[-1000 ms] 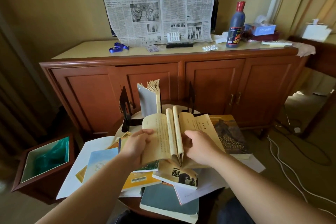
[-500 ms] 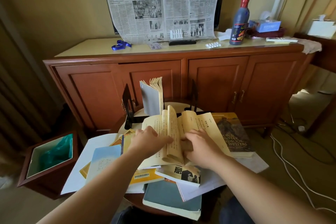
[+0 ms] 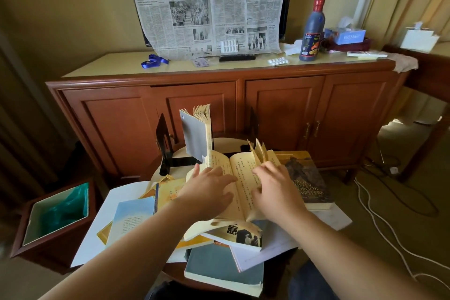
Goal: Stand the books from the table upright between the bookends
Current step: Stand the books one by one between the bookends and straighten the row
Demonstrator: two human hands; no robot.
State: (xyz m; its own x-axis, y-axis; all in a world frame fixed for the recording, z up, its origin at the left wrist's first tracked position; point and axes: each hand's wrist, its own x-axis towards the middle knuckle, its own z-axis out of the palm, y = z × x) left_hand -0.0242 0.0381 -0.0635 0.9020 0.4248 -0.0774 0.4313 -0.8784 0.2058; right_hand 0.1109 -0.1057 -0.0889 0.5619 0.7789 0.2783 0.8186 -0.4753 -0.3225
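Left hand [image 3: 209, 187] flat, right hand [image 3: 275, 190] thumbing pages of open book [image 3: 243, 178] mid-table | best closed first, then stood beside grey book [image 3: 196, 136] between bookends [image 3: 165, 143].

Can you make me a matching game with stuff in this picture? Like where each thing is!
Things:
1. grey book
2. open book
3. bottle
4. bin

Places:
A. on the cabinet top
B. on the floor beside the table
C. standing between the bookends
D. under both hands

Pairs: 1-C, 2-D, 3-A, 4-B
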